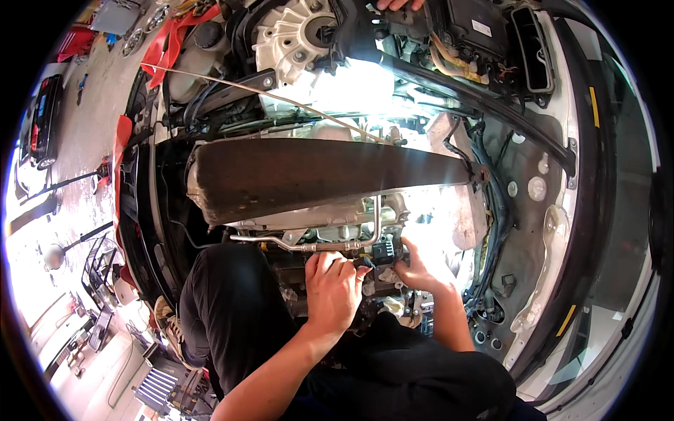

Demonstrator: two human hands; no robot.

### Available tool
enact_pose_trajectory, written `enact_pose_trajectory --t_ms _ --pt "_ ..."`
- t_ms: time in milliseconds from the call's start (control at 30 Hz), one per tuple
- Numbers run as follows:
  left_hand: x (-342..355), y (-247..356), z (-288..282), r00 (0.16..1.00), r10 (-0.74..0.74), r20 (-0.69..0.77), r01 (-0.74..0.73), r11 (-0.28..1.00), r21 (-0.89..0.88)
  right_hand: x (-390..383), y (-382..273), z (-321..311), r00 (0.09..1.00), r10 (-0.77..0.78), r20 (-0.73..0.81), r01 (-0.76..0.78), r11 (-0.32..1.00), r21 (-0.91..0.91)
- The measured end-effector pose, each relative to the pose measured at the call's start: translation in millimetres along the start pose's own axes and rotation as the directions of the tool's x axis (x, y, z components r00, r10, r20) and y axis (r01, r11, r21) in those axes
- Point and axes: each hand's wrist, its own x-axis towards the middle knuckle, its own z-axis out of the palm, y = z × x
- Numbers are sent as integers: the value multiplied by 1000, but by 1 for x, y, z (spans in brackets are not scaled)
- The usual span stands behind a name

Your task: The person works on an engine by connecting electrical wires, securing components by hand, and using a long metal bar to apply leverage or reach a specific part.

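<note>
"What's the left hand (331, 284) doing?"
"Curling just below the metal pipe (337, 246). The right hand (423, 268) is resting apart, beside the black block (383, 251); whether either is gripping, I can't tell."
"Where's that block sitting?"
"At the left hand's two o'clock."

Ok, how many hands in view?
3: left hand below the pipe, right hand beside the black block, another person's hand at the top edge, only fingers showing.
</note>
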Motion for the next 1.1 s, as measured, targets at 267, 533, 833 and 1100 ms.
enact_pose_trajectory --t_ms 267,533,833,1100 --pt "4 6 -17 998 -10 69 8 1000 28 48 -17 -37 821 154 550 -92 986 -139" --pt "-4 1 -17 994 -8 108 8 1000 3 57 -4 -21 741 65 669 -108 994 23" --pt "69 19 -138 667 706 -237 -542 679 496 61 -4 -18 719 69 691 -147 988 55" --pt "160 23 -179 871 405 277 -490 723 487 66 -23 -31 757 108 644 -91 994 -60"
